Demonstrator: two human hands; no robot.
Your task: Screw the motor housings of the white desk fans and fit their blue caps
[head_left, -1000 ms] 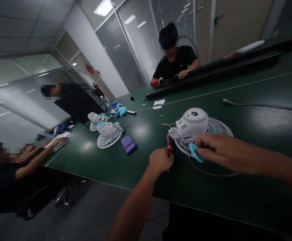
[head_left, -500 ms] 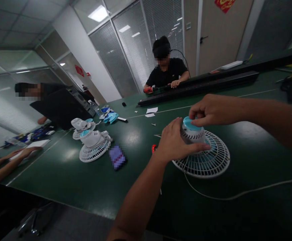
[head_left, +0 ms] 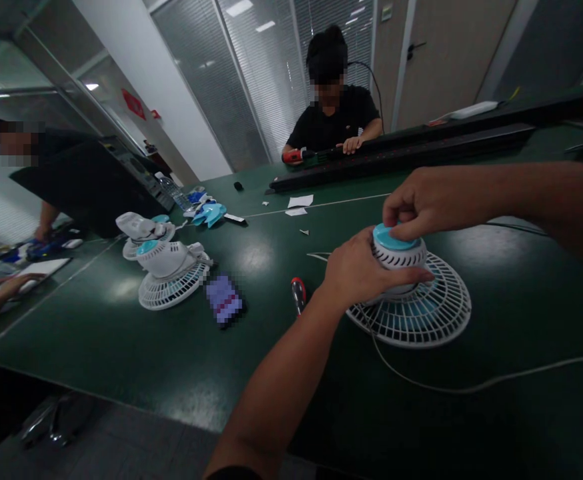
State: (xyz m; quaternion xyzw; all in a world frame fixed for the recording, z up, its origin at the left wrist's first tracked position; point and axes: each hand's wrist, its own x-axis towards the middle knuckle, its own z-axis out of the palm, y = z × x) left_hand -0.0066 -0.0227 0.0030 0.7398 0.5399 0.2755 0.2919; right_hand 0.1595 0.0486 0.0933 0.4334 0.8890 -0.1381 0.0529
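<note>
A white fan point(head_left: 441, 313) lies grille-down on the green table, its motor housing upward with a blue cap point(head_left: 395, 238) on top. My left hand point(head_left: 364, 270) is wrapped round the near left side of the housing, thumb across its front. Above, my right hand point(head_left: 411, 207) has its curled fingers on the blue cap's rim. A thin white cable point(head_left: 451, 390) runs from the fan to the right. Beside my left forearm lies a red-handled screwdriver point(head_left: 298, 293), partly hidden by it.
Two more white fans point(head_left: 171, 287) stand at left, near a purple pixelated item point(head_left: 225, 300). Blue parts point(head_left: 209, 213) and paper scraps point(head_left: 299, 203) lie behind. Across the green table point(head_left: 251, 360), a person point(head_left: 334, 120) holds a red tool by long black bars point(head_left: 396, 163). Other people are at far left.
The view has shifted, so the left-hand fans sit farther left. More of the screwdriver shows. Both my hands keep their places on the fan housing and cap.
</note>
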